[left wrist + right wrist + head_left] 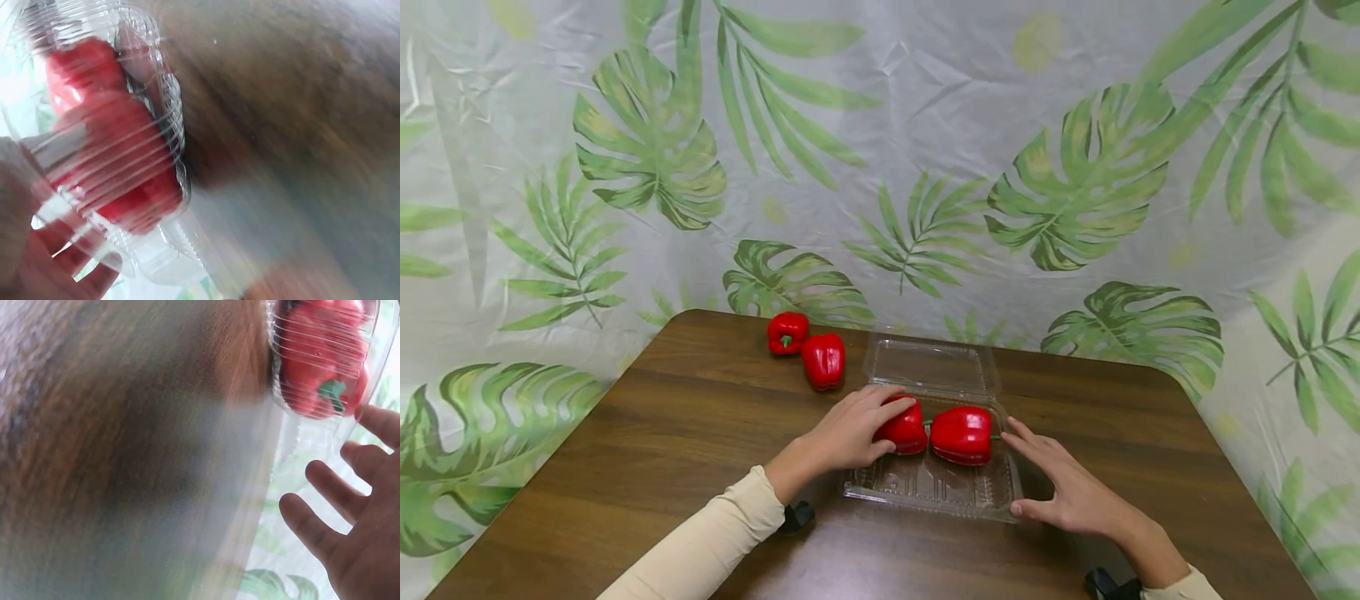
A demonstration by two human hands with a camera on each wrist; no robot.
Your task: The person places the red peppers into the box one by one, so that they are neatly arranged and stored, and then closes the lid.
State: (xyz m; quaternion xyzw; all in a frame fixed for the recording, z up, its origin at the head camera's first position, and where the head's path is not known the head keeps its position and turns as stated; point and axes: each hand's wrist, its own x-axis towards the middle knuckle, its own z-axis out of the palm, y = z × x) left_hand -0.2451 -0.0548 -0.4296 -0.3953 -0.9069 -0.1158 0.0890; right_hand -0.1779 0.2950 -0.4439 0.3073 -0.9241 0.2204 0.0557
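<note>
An open clear plastic clamshell container (940, 487) lies on the table, its lid (928, 362) folded back. Two red bell peppers are in its far half. On the left pepper (908, 435) lies my left hand (848, 427), fingers over the top and thumb at the near side, gripping it. The left wrist view shows that pepper (131, 175) through the ribbed wall, blurred. Beside it sits the right pepper (962, 435), its green stem toward my right hand (1067, 483). That hand is at the container's right edge with fingers spread and fairly straight, holding nothing.
Two more red bell peppers, one at the back (787, 333) and one nearer (824, 362), rest on the wooden table (715, 417) left of the lid. A leaf-print sheet (910, 150) hangs behind the table's far edge.
</note>
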